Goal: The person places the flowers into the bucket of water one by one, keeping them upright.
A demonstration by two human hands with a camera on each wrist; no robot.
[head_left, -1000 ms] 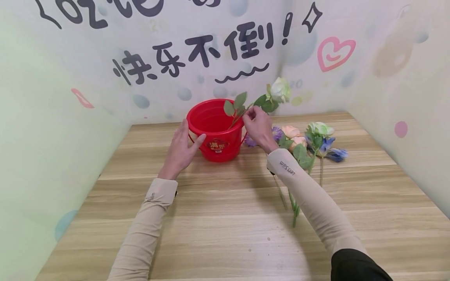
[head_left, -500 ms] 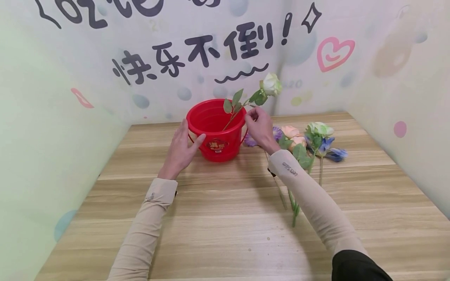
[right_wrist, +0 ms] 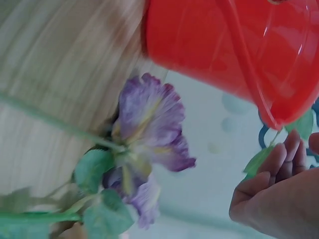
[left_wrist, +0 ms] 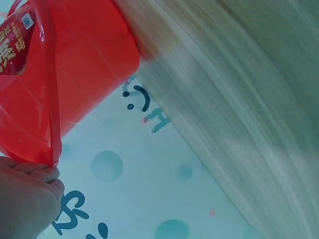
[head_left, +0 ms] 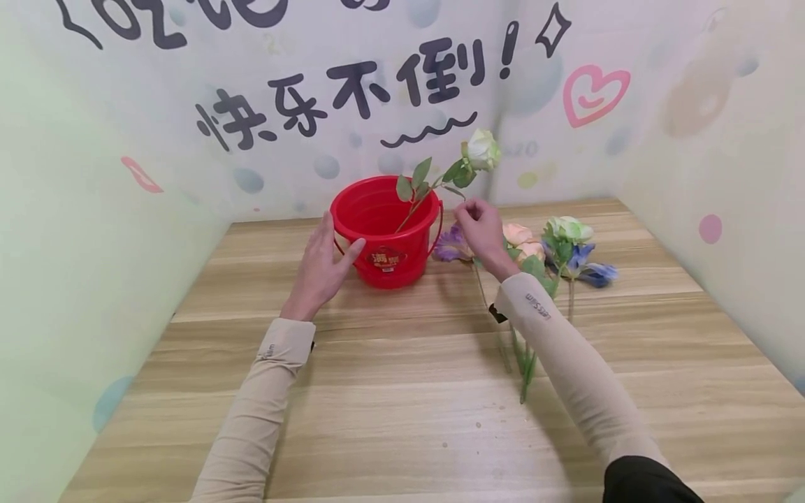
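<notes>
A red bucket (head_left: 380,258) stands upright on the table in the head view. My left hand (head_left: 322,269) rests against its left side with straight fingers and the thumb spread. In the left wrist view, the fingertips of my left hand (left_wrist: 30,191) touch the bucket near its rim and handle. A white rose (head_left: 482,149) leans over the bucket's right rim, its leafy stem inside. Just right of the rim is my right hand (head_left: 481,230), fingers loosely curled. In the right wrist view, a gap shows between its thumb and fingers, with a green leaf (right_wrist: 259,162) behind them.
Right of the bucket lie a purple flower (head_left: 451,244), pale orange flowers (head_left: 518,234), a green-white flower (head_left: 571,229) and a blue flower (head_left: 597,274). Their green stems (head_left: 527,374) point toward the table's front. A printed wall (head_left: 283,175) stands close behind the bucket.
The rose has tipped left and settled against the bucket's rim. My right hand has let go of its stem and moved right, away from the bucket. My left hand stays in place.
</notes>
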